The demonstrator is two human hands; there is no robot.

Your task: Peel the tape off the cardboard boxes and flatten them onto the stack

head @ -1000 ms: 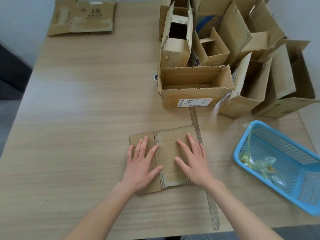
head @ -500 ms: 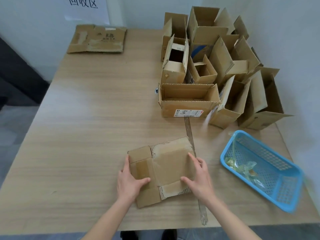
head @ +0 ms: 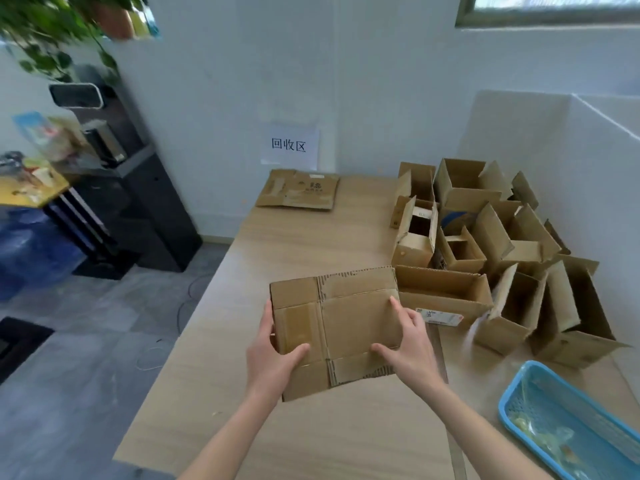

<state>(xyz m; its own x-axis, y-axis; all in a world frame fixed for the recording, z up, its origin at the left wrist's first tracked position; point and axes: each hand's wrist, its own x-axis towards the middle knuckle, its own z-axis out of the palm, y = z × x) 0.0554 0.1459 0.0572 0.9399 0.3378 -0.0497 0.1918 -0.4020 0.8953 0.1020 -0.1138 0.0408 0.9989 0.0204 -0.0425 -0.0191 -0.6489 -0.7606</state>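
My left hand (head: 273, 358) and right hand (head: 408, 348) grip flat box (head: 346, 323) by its sides, up off table (head: 311, 244). Carrying step, I think — next, set it square on stack (head: 299, 192) at far end.

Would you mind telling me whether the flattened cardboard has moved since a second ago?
Yes. The flattened cardboard, earlier pressed flat on the table, is now held above it by the left hand and right hand.
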